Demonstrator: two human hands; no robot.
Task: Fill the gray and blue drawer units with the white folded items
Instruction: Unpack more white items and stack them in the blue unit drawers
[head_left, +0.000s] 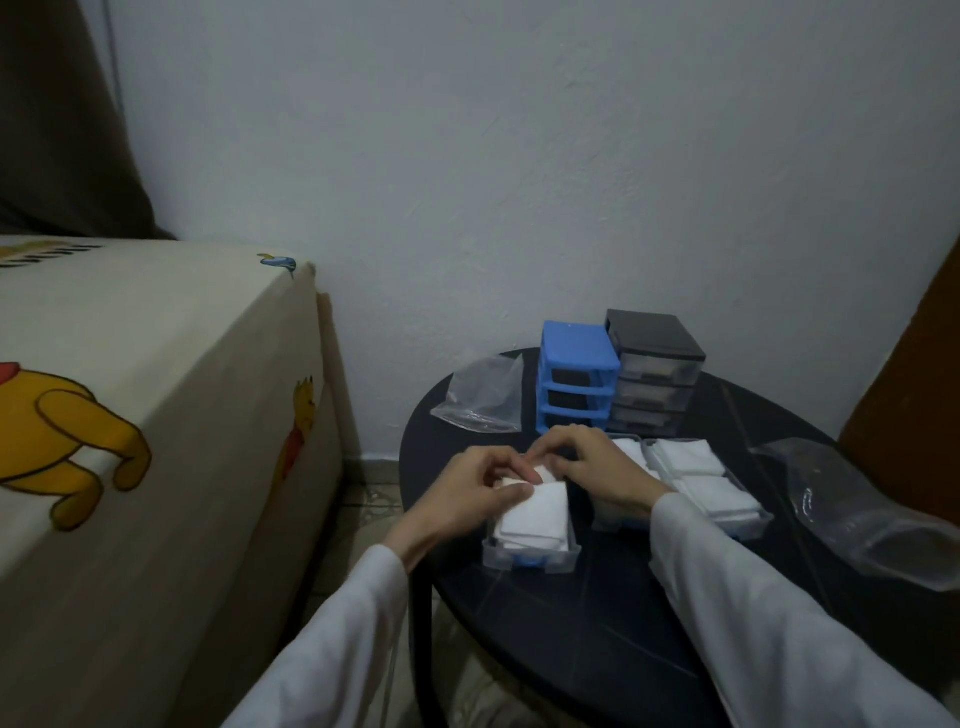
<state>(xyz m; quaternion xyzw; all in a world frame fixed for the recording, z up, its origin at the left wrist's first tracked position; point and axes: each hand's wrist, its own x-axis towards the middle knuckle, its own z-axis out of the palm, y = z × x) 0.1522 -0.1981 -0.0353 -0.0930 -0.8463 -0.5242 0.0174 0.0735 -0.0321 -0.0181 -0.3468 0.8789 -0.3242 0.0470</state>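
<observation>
**Drawers out and filling, none back in the units yet**

The white folded items being worked on sit stacked in a clear drawer with a blue handle near the front left edge of the round dark bench. Both hands are over its far end: the left hand has its fingers curled onto the top of the stack, and the right hand pinches what looks like the far edge of the top piece. Each grip is closed on the white material, though exactly how the fingertips meet is hard to make out.

Just to the right, partly behind the right wrist, two more clear drawers lie side by side, and they already hold white folded pieces.

Toward the back edge stand the blue drawer unit and, touching it on the right, the gray drawer unit. The blue one shows three dark open slots; the gray one seems to have its drawers in.

I'd put the job around midway: packing is well along, but the loose drawers have yet to be slid home.

A crumpled clear plastic bag lies at the back left edge, another at the right edge.
</observation>
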